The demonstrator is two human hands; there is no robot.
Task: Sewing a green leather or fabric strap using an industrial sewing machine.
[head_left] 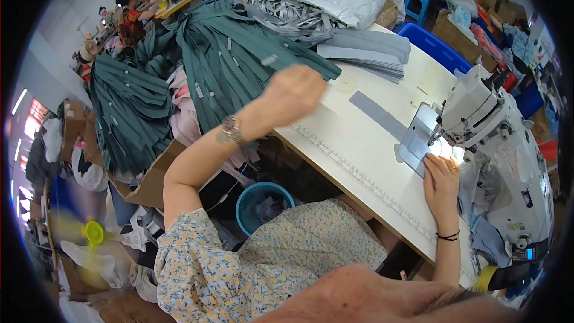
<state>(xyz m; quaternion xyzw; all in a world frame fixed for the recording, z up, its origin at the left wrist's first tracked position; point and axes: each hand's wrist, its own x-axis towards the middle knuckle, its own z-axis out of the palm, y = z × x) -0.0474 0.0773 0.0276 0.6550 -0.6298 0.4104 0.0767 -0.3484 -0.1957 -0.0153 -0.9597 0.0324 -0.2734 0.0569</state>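
Left hand (296,94) curls; right hand (441,174) lies palm-down by 1 sewing machine (469,110).

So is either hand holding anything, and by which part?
Can't tell: the left hand is blurred; the right hand, at the sewing machine, shows no clear grip.

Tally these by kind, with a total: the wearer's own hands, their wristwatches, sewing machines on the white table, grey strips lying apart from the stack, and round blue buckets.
Hands (left hand, right hand): 2
Wristwatch: 1
Sewing machine: 1
Separate grey strip: 1
Round blue bucket: 1
Total: 6
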